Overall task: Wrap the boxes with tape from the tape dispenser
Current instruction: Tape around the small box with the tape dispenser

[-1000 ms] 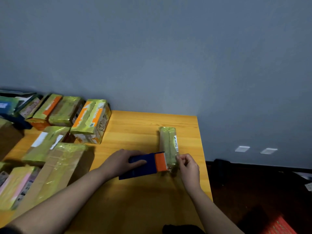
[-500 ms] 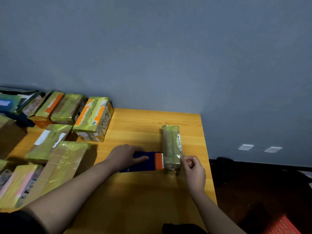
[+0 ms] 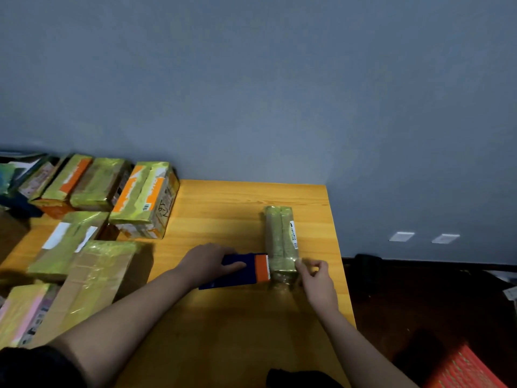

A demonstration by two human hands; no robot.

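Note:
A long narrow box [image 3: 280, 238], covered in greenish tape with a white label on its right side, lies lengthwise on the wooden table [image 3: 223, 208]. The dark blue tape dispenser [image 3: 237, 271] with an orange toothed end lies against the box's near left side. My left hand [image 3: 208, 261] rests over the dispenser's back and holds it down. My right hand [image 3: 316, 278] is at the box's near right corner, thumb and forefinger pinching clear tape that reaches across the box end.
Several taped boxes crowd the table's left side, among them an orange-and-green box [image 3: 145, 198] and a large brown carton [image 3: 92, 278]. The table's right edge [image 3: 340, 261] drops to a dark floor. A red crate [image 3: 464, 368] sits at the lower right.
The dispenser came down flat against the box's left side. My right hand moved right, from the box's near end to its right corner, carrying the tape across.

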